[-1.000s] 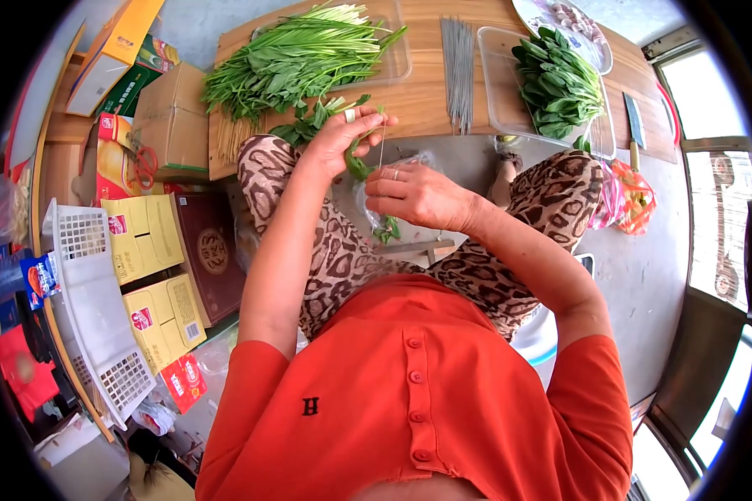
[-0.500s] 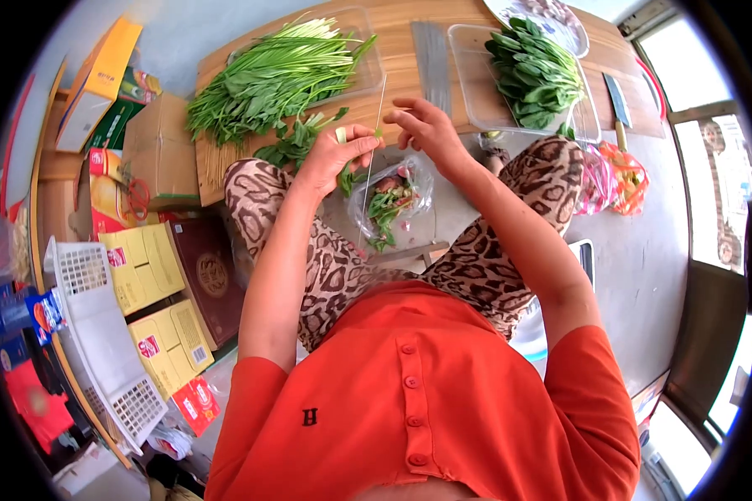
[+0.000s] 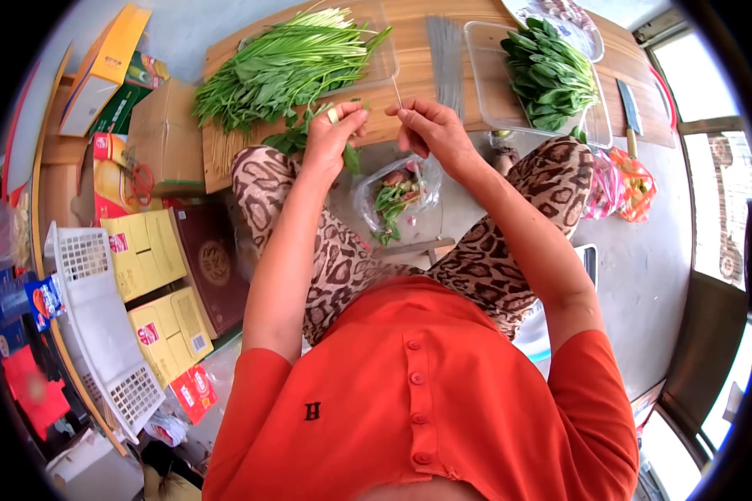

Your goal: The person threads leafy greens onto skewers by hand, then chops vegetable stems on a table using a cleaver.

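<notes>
My left hand (image 3: 334,138) is closed in a pinch on a leafy green (image 3: 352,159), whose leaf hangs below the palm and whose pale stalk shows by the fingers. Just to the right, my right hand (image 3: 430,125) grips a thin skewer (image 3: 397,92); its end sticks up above the fingertips, and the rest is hidden or too fine to make out. The two hands are close but apart. Beneath them, a clear plastic bag (image 3: 430,179) on the floor holds leaf scraps. A pile of long-stemmed greens (image 3: 292,63) lies beyond my left hand.
A bundle of grey skewers (image 3: 445,63) lies on the wooden table (image 3: 409,63). To its right stands a clear tub (image 3: 486,83) with leafy greens (image 3: 551,75), then a knife (image 3: 629,108). Thin wooden sticks (image 3: 223,154) lie at the left edge. Cartons (image 3: 167,134) stand further left.
My hands have moved up and a little apart. The skewer, upright between them before, is now in my right hand with only a short end visible. The whole view has shifted slightly.
</notes>
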Motion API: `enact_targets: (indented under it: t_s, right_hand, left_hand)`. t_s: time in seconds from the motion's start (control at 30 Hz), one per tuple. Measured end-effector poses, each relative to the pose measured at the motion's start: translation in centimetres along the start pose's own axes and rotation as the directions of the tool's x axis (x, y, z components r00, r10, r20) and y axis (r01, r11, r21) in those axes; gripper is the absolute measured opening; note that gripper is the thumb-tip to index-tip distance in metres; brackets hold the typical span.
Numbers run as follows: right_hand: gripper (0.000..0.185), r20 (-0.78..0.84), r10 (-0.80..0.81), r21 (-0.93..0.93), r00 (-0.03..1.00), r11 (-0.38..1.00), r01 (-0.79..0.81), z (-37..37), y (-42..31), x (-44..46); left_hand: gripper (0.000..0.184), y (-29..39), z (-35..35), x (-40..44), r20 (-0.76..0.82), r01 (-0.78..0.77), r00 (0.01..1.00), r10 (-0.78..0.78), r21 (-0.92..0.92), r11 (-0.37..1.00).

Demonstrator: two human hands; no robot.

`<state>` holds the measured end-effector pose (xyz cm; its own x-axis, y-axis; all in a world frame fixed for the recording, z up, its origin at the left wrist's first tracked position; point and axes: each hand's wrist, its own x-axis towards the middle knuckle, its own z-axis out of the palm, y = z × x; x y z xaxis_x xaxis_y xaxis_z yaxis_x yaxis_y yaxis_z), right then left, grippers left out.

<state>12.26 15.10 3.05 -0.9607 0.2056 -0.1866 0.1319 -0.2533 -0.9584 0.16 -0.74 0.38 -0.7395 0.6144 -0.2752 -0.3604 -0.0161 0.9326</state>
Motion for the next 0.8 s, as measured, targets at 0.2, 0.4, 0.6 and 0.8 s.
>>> enact_targets:
  t_s: [0.2,0.4,0.6,0.8]
  right_hand:
    - [0.024,0.108,0.103,-0.118,0.989,0.989,-0.090,0.78,0.13,-0.82]
    - [0.026,0.109,0.154,-0.168,0.982,0.977,-0.134,1.08,-0.19,-0.98]
    - [0.027,0.131,0.167,-0.177,0.977,0.974,-0.142,0.94,0.12,-0.79]
    - [0.027,0.122,0.175,-0.184,0.977,0.971,-0.151,1.02,0.18,-0.76]
  left_hand:
    - [0.015,-0.06,-0.02,0.24,-0.139,-0.058,0.988,0.059,0.011,0.998]
    - [0.013,-0.07,0.27,0.26,-0.130,-0.084,0.987,0.095,0.084,0.993]
    - [0.013,0.12,0.54,0.15,-0.125,-0.090,0.987,0.104,0.119,0.989]
    - [0.012,-0.07,0.50,0.13,-0.092,-0.136,0.985,0.146,0.110,0.985]
